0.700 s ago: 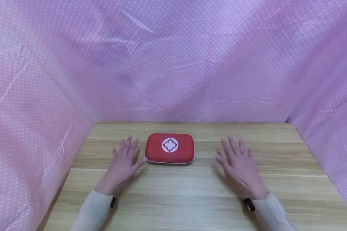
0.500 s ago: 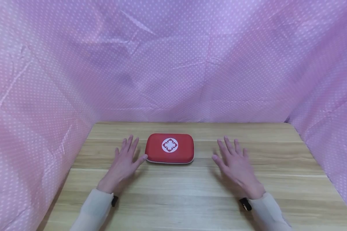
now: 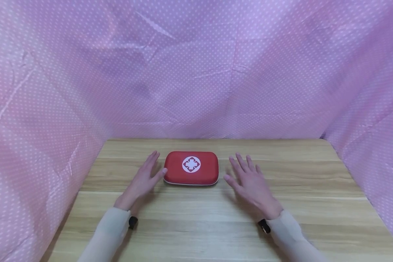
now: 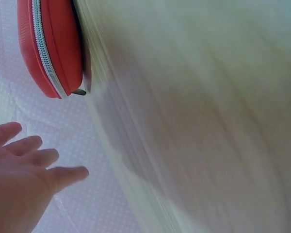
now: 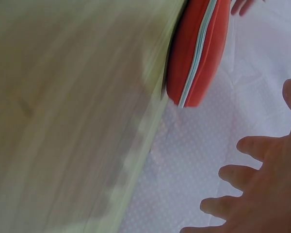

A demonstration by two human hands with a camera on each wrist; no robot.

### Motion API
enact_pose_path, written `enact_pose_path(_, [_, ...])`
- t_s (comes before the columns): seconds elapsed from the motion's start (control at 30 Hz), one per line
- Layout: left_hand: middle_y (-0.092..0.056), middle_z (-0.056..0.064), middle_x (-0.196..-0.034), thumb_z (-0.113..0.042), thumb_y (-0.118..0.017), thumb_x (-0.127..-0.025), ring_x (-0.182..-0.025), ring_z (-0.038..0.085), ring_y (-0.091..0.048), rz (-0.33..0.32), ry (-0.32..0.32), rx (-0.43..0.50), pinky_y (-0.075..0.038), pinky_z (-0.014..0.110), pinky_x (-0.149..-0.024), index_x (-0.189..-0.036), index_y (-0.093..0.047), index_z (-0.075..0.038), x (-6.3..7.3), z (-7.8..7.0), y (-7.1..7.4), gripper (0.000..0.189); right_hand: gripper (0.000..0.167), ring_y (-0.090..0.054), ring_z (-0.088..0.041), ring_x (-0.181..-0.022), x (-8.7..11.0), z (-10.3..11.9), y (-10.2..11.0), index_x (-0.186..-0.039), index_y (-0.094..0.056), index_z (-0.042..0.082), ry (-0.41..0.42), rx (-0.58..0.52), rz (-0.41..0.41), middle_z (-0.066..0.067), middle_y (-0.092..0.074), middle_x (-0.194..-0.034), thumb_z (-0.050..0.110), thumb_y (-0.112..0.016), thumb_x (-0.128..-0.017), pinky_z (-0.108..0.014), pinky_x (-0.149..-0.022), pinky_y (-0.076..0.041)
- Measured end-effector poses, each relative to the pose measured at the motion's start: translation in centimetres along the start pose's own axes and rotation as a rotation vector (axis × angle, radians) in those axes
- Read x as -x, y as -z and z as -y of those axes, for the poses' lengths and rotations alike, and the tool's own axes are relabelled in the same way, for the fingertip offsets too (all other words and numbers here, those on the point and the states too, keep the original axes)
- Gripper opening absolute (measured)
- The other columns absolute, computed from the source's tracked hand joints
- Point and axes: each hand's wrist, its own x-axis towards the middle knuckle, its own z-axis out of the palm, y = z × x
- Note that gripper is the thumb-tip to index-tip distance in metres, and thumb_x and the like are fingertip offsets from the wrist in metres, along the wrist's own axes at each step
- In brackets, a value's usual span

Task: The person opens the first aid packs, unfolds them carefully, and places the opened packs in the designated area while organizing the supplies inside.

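A red zippered first-aid case [image 3: 175, 167] with a white cross emblem lies closed on the wooden table. Its light zipper [image 4: 44, 48] runs round the side in the left wrist view, and a dark pull tab shows at the corner. My left hand [image 3: 143, 179] is just left of the case, fingers extended, thumb tip overlapping its left edge in the head view. On the other side my right hand [image 3: 251, 183] hovers with fingers spread, its thumb a short gap from the case's right edge. Neither hand holds anything.
The wood-grain table [image 3: 190, 225] reaches back to a pink polka-dot cloth [image 3: 196, 80], which hangs behind it and along both sides. A dark band [image 3: 133, 222] sits at my left wrist, another dark band [image 3: 264, 226] at my right.
My right hand has moved left, much closer to the case. My left hand has shifted slightly right and turned, its fingers now nearer together. The case lies essentially where it was.
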Motion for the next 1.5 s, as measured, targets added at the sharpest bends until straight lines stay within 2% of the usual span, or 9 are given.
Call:
enact_pose_path(0.23, [-0.025, 0.018, -0.169, -0.050, -0.057, -0.104, -0.154, 0.042, -0.024, 0.026, -0.008, 0.067, -0.026, 0.064, -0.120, -0.164, -0.026, -0.008, -1.3, 0.1, 0.1, 0.080, 0.079, -0.011, -0.042, -0.157, -1.3, 1.3, -0.8, -0.163, -0.034, 0.016, 0.041, -0.008, 0.031, -0.010, -0.021, -0.171, 0.066, -0.044, -0.103, -0.070, -0.120, -0.019])
enact_pose_path(0.37, [-0.036, 0.022, -0.163, -0.050, -0.058, -0.104, -0.146, 0.046, -0.038, 0.049, 0.017, 0.136, -0.035, 0.065, -0.115, -0.164, -0.028, -0.010, -2.1, 0.2, 0.1, 0.078, 0.080, -0.015, -0.043, -0.156, -2.2, 2.0, -1.2, -0.163, -0.034, 0.017, 0.062, -0.013, 0.049, -0.010, -0.023, -0.171, 0.069, -0.040, -0.102, -0.069, -0.120, -0.020])
enact_pose_path(0.47, [-0.039, 0.020, -0.162, -0.050, -0.058, -0.103, -0.144, 0.045, -0.042, 0.070, 0.030, 0.197, -0.039, 0.064, -0.113, -0.164, -0.029, -0.013, -2.8, 0.3, 0.0, 0.077, 0.080, -0.017, -0.043, -0.156, -2.8, 2.4, -1.5, -0.163, -0.033, 0.017, 0.075, -0.010, 0.065, -0.011, -0.024, -0.170, 0.068, -0.040, -0.103, -0.069, -0.120, -0.021])
enact_pose_path(0.7, [-0.038, 0.014, -0.164, -0.047, -0.057, -0.105, -0.148, 0.039, -0.039, 0.105, 0.029, 0.269, -0.036, 0.057, -0.117, -0.163, -0.030, -0.011, -4.1, 0.8, -0.1, 0.074, 0.079, -0.014, -0.040, -0.157, -4.1, 3.3, -2.1, -0.163, -0.033, 0.018, 0.085, -0.015, 0.127, -0.010, -0.024, -0.171, 0.064, -0.048, -0.102, -0.065, -0.122, -0.021])
enact_pose_path(0.9, [-0.043, 0.012, -0.161, -0.052, -0.056, -0.105, -0.148, 0.034, -0.040, 0.113, 0.045, 0.321, -0.033, 0.052, -0.121, -0.163, -0.032, -0.012, -4.9, 0.8, -0.3, 0.074, 0.079, -0.017, -0.040, -0.156, -5.3, 4.2, -2.6, -0.164, -0.033, 0.019, 0.121, 0.018, 0.147, -0.008, -0.025, -0.170, 0.065, -0.047, -0.102, -0.064, -0.121, -0.024])
enact_pose_path(1.1, [-0.044, 0.011, -0.160, -0.049, -0.054, -0.106, -0.149, 0.033, -0.039, 0.132, 0.094, 0.356, -0.027, 0.054, -0.123, -0.162, -0.035, -0.014, -5.6, 0.3, -0.5, 0.069, 0.078, -0.018, -0.039, -0.157, -6.3, 5.0, -3.0, -0.163, -0.034, 0.019, 0.136, 0.050, 0.171, -0.007, -0.027, -0.170, 0.065, -0.046, -0.102, -0.064, -0.121, -0.025])
enact_pose_path(1.33, [-0.044, 0.011, -0.160, -0.045, -0.052, -0.108, -0.149, 0.034, -0.037, 0.149, 0.080, 0.360, -0.024, 0.054, -0.124, -0.162, -0.033, -0.010, -6.1, 0.3, -1.0, 0.068, 0.077, -0.018, -0.040, -0.156, -6.8, 5.4, -4.0, -0.162, -0.038, 0.019, 0.152, 0.069, 0.181, -0.008, -0.026, -0.170, 0.065, -0.049, -0.101, -0.065, -0.121, -0.025])
enact_pose_path(1.5, [-0.038, 0.007, -0.165, -0.050, -0.045, -0.109, -0.154, 0.032, -0.027, 0.192, 0.121, 0.396, -0.018, 0.056, -0.125, -0.163, -0.033, -0.015, -6.2, 0.8, -1.3, 0.065, 0.077, -0.015, -0.039, -0.157, -6.8, 5.4, -4.7, -0.163, -0.037, 0.021, 0.157, 0.123, 0.202, -0.007, -0.023, -0.171, 0.065, -0.051, -0.100, -0.063, -0.120, -0.028])
